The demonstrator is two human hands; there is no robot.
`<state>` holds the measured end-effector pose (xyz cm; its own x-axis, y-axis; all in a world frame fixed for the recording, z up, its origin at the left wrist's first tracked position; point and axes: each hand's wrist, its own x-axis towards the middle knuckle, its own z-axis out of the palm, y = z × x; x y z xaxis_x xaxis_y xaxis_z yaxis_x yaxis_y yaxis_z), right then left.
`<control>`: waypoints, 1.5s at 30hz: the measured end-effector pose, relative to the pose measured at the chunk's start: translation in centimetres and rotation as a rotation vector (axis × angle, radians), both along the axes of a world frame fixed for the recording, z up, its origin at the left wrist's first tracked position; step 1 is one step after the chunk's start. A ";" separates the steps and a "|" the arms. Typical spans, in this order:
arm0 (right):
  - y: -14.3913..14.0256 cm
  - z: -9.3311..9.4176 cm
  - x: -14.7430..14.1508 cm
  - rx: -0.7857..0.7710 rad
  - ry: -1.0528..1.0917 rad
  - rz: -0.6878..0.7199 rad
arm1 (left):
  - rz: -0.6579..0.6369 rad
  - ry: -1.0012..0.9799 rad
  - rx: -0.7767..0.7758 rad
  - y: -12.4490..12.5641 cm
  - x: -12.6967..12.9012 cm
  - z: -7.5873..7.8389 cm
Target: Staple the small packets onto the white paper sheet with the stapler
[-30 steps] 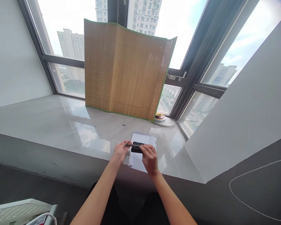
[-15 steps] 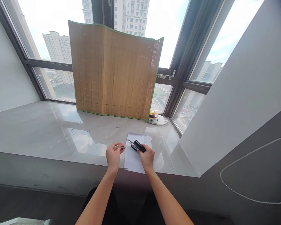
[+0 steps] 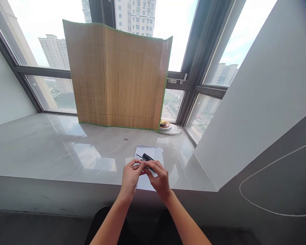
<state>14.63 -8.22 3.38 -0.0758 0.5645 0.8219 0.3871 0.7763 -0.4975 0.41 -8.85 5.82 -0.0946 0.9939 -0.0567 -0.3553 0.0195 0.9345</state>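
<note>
A small grey strip that looks like a row of staples (image 3: 146,167) is between the fingertips of both hands, partly hidden by them. My left hand (image 3: 131,176) is closed in a pinch on its left end. Thumb and fingers of my right hand (image 3: 160,178) close on the other end. Just behind the fingers, a black stapler (image 3: 148,157) lies opened on a white sheet of paper (image 3: 142,149), its metal channel pointing up and left. The hands cover its near part. Handwriting or print shows on the paper's right side.
Another short grey strip (image 3: 125,139) lies on the glossy windowsill (image 3: 53,149). A large bamboo mat (image 3: 119,78) with green edging leans against the window. Stacked plates (image 3: 169,128) stand by its right lower corner. A beaded cord (image 3: 255,177) hangs at the right.
My right hand has let go of the stapler, which now lies on the paper, and has come to the strip. My left hand has moved right to meet it. The view has shifted slightly.
</note>
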 end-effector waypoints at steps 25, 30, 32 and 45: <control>21.8 -4.8 14.4 -0.699 -0.452 -0.747 | 0.266 1.821 -0.178 8.1 -10.8 -9.3; 22.5 -5.4 14.3 -0.661 -0.471 -0.665 | 0.297 1.832 -0.169 7.7 -10.8 -9.1; 21.4 -5.9 14.3 -0.654 -0.452 -0.678 | 0.305 1.842 -0.162 7.6 -10.8 -9.0; 12.6 -6.3 9.4 -0.576 -0.746 -0.760 | 0.053 1.705 0.028 22.1 -10.7 -6.6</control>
